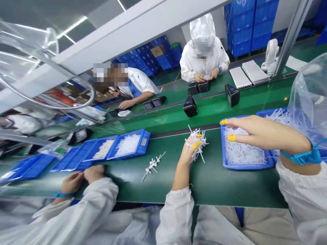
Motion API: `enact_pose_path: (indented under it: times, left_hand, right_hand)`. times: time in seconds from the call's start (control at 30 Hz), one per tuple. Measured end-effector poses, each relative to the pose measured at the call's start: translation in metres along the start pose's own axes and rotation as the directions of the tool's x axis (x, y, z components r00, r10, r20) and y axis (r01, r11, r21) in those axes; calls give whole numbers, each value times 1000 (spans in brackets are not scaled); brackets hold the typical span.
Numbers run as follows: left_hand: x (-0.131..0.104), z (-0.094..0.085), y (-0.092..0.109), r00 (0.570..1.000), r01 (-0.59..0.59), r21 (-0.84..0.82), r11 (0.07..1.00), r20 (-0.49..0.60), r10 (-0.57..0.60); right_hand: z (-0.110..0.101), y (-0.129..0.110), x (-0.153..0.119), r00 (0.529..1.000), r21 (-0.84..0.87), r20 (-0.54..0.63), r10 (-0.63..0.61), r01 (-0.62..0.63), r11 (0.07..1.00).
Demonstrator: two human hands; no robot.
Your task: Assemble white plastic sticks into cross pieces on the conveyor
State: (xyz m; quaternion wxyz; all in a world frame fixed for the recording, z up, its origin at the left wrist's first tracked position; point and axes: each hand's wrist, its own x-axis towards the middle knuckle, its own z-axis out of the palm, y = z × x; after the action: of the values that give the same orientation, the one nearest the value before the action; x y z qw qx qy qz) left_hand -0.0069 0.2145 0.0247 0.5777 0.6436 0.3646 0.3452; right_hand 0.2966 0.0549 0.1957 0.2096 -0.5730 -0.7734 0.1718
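Observation:
My left hand (187, 152) is closed around a bunch of thin white plastic strips (202, 144) whose ends stick out in all directions. Yellow finger cots cover some of its fingertips. Over a blue tray (245, 167) of loose white strips (242, 154) hovers my right hand (252, 130), also with yellow finger cots; its thumb and fingers are apart and nothing shows between them. A small heap of white strips (153, 164) lies on the green table to the left of my left hand.
A second blue tray (260, 111) and a clear plastic bag (309, 92) stand at the right. Black boxes (190, 106) sit on the green belt (163, 120) ahead. More blue trays (127, 157) and a co-worker's hands (93, 173) are at left. Other people sit opposite.

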Motion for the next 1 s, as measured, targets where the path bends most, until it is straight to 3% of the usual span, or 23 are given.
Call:
enact_pose_path:
  times: [0.17,0.3,0.4,0.5,0.6,0.73,1.0]
  left_hand:
    - [-5,7,-5,997,46,-89,995,68,-40]
    - [-7,6,3,996,51,-66,997,83,-45]
    - [-8,0,15,993,-98,219,971,80,82]
    - [-8,-7,23,963,-270,519,811,152,223]
    - [-6,-13,19,950,-305,613,728,247,190]
    - [-2,-21,6,956,-272,624,732,262,132]
    - [6,-26,-6,951,-308,546,779,158,265]
  right_hand:
    - [11,-3,4,998,7,53,-40,39,999]
    - [17,-3,8,995,6,80,-62,62,998]
    - [19,-2,11,993,7,105,-50,49,999]
    - [21,0,14,990,25,135,-40,37,999]
    - [24,2,17,987,45,156,-31,24,999]
    - [31,5,24,980,42,198,-7,-1,999]
    - [60,15,48,950,6,311,-13,12,1000]
